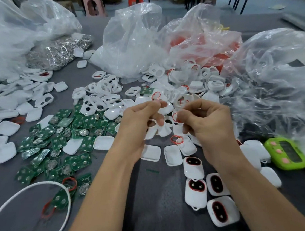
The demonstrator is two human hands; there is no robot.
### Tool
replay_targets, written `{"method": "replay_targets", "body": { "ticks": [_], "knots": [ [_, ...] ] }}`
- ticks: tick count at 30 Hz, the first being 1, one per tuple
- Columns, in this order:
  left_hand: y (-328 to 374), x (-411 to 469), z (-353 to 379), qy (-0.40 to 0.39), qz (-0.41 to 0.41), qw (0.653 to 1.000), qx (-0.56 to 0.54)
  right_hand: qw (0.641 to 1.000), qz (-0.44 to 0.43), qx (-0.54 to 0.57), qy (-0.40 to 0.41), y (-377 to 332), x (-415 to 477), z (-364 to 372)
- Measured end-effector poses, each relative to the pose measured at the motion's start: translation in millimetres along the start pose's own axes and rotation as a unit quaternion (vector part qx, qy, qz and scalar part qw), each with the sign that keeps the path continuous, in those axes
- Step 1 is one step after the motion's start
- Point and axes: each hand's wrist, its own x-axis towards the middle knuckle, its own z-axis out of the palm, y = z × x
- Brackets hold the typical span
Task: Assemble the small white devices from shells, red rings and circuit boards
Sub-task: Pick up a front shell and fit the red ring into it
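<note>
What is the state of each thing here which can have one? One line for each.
left hand: fingers curled round white shell
right hand: pinches red ring
finished devices: closed, ring fitted, face up
back shells: empty, hollow side up
circuit boards: loose heap, not fitted

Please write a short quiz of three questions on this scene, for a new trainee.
1. True or false: the left hand holds a white plastic shell, and the pile of green square circuit boards lies to its left.
2. What does the right hand pinch? A: a thin red ring; B: a metal screw; C: a blue cable.
3. Complete: the finished white plastic devices with red-ringed dark windows lie nearest the ___ forearm.
Key: 1 true; 2 A; 3 right.
</note>
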Motion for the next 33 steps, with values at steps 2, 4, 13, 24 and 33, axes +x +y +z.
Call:
{"method": "replay_targets", "body": {
  "ticks": [2,4,13,24,33],
  "knots": [
    [-3,-3,9,-0.009,0.048,0.998,0.046,0.999,-0.032,0.013,-0.006,0,-2,-2],
    [-6,-6,16,-0.015,0.071,0.996,0.052,0.999,-0.045,0.025,-0.008,0,-4,-4],
    [-12,-8,25,0.034,0.034,0.999,-0.003,0.982,-0.089,-0.163,0.024,6,-6,-7],
    [-11,-3,20,0.083,0.067,0.994,0.03,0.981,-0.068,-0.183,0.006,2,2,-18],
    [-12,-3,17,-0.03,0.009,0.998,-0.047,0.973,-0.1,-0.208,-0.003,7,-1,-15]
  ]
}}
